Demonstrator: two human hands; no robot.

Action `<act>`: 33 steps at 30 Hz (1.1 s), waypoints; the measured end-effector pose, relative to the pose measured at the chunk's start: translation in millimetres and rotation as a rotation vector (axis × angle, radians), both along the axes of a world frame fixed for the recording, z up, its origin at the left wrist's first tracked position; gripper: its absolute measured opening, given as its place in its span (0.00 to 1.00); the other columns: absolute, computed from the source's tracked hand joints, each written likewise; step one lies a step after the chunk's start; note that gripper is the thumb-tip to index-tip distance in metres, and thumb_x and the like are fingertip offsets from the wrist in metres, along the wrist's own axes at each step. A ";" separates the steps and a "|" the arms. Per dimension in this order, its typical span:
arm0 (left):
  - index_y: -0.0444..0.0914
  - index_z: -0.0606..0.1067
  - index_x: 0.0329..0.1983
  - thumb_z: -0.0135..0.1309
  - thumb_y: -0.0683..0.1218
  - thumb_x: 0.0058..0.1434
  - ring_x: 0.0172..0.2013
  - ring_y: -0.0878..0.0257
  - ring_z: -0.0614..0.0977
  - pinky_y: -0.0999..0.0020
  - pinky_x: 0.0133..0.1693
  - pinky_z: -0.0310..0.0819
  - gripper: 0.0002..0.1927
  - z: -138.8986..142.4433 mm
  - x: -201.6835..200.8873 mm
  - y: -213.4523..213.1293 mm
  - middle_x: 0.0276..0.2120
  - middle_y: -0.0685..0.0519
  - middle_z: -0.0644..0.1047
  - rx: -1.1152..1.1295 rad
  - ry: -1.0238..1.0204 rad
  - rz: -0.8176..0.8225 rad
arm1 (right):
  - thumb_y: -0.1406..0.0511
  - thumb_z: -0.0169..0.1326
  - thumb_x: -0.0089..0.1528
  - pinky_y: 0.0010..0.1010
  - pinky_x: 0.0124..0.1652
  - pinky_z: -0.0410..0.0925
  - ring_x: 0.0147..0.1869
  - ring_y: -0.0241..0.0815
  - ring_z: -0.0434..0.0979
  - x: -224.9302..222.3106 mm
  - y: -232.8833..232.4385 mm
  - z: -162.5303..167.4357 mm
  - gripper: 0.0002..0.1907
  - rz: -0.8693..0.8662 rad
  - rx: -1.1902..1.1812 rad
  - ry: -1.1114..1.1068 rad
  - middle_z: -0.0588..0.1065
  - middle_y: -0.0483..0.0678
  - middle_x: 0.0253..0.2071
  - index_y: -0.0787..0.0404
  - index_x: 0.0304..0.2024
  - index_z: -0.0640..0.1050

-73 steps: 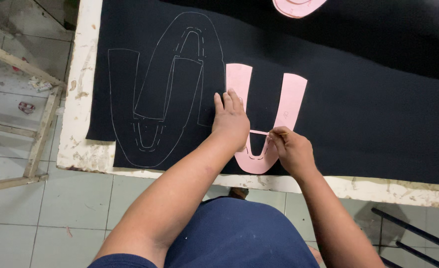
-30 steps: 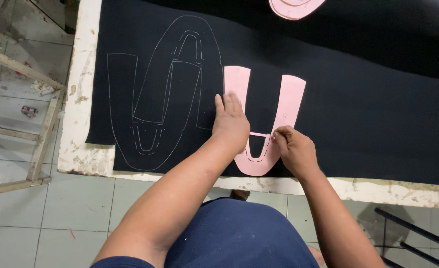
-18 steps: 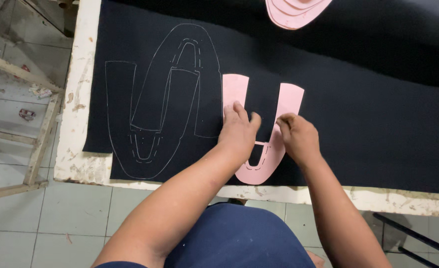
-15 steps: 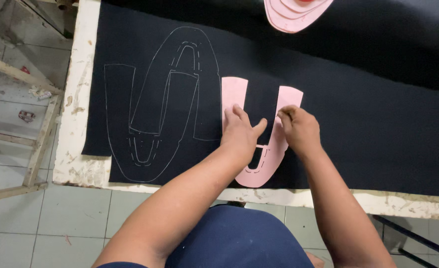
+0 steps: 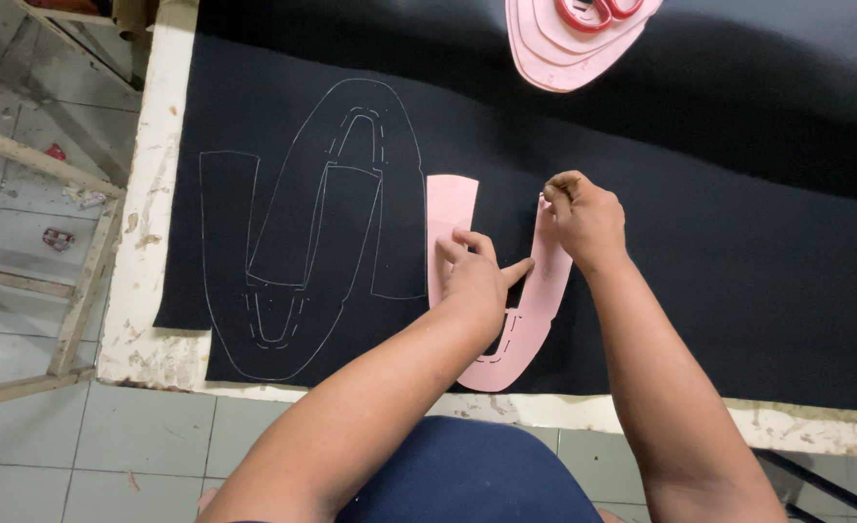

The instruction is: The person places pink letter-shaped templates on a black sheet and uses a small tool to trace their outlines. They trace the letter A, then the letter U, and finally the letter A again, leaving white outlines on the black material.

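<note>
At the far left, grey floor tiles (image 5: 22,455) and a bare wooden frame (image 5: 80,291) run beside the table edge (image 5: 148,242), whose white paint is chipped and stained. On the table lies a sheet of matte black fabric (image 5: 738,271), slightly wavy near the top. Thin chalk outlines (image 5: 312,223) of U-shaped pieces, some dashed, are drawn on its left part. Just right of them lies a smooth pink U-shaped pattern (image 5: 448,208), flat on the fabric. The left hand (image 5: 472,276) presses down on it with fingers spread, gripping nothing. The right hand (image 5: 583,218) sits at the top of the pattern's right arm, fingertips pinched together; whatever they hold is too small to make out. At the top edge, a stack of pink patterns (image 5: 554,53) with red scissors (image 5: 598,10) is cut off.
</note>
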State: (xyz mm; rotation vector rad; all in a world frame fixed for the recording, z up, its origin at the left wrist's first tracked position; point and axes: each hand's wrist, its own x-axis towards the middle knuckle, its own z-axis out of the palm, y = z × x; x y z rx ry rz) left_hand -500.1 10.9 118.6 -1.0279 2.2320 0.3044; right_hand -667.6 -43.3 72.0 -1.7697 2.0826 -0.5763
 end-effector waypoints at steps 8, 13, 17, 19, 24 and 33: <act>0.62 0.37 0.80 0.65 0.50 0.54 0.64 0.24 0.61 0.31 0.57 0.60 0.61 -0.7 -4.9 -5.1 0.64 0.15 0.56 -0.002 0.028 0.024 | 0.62 0.54 0.68 0.28 0.42 0.74 0.41 0.36 0.85 -3.1 -6.2 3.6 0.07 -0.025 0.006 -0.114 0.83 0.43 0.37 0.56 0.42 0.81; 0.61 0.37 0.80 0.67 0.50 0.52 0.65 0.25 0.60 0.32 0.57 0.60 0.63 5.3 -5.0 -6.5 0.65 0.15 0.55 0.030 0.001 0.011 | 0.62 0.54 0.67 0.29 0.42 0.74 0.40 0.36 0.85 -9.1 -8.6 9.3 0.08 -0.055 0.099 -0.148 0.83 0.43 0.38 0.55 0.43 0.82; 0.61 0.36 0.81 0.68 0.50 0.51 0.65 0.25 0.61 0.33 0.56 0.62 0.65 8.2 -3.8 -4.6 0.64 0.16 0.57 0.023 0.001 -0.005 | 0.60 0.54 0.68 0.33 0.43 0.73 0.39 0.41 0.84 -23.7 -3.9 12.7 0.09 -0.014 0.064 0.037 0.83 0.47 0.36 0.55 0.44 0.83; 0.61 0.37 0.80 0.68 0.50 0.51 0.64 0.25 0.62 0.33 0.57 0.61 0.64 8.0 -3.2 -4.1 0.64 0.15 0.57 0.005 0.017 0.013 | 0.60 0.53 0.69 0.34 0.43 0.73 0.40 0.42 0.83 -32.2 1.1 13.5 0.10 -0.031 0.036 0.073 0.82 0.47 0.37 0.55 0.44 0.83; 0.58 0.35 0.80 0.68 0.51 0.51 0.63 0.24 0.63 0.34 0.57 0.64 0.65 6.4 -3.0 -1.8 0.63 0.13 0.58 -0.029 -0.019 -0.040 | 0.63 0.52 0.68 0.32 0.44 0.73 0.41 0.40 0.83 -47.8 15.1 12.2 0.09 -0.108 0.047 -0.052 0.82 0.46 0.36 0.57 0.43 0.82; 0.55 0.34 0.81 0.68 0.52 0.51 0.64 0.24 0.62 0.33 0.59 0.63 0.66 8.6 -5.8 1.4 0.62 0.15 0.59 -0.022 -0.025 -0.065 | 0.64 0.53 0.68 0.32 0.43 0.73 0.40 0.41 0.83 -52.8 23.7 7.7 0.09 -0.114 0.005 -0.063 0.82 0.47 0.36 0.60 0.44 0.82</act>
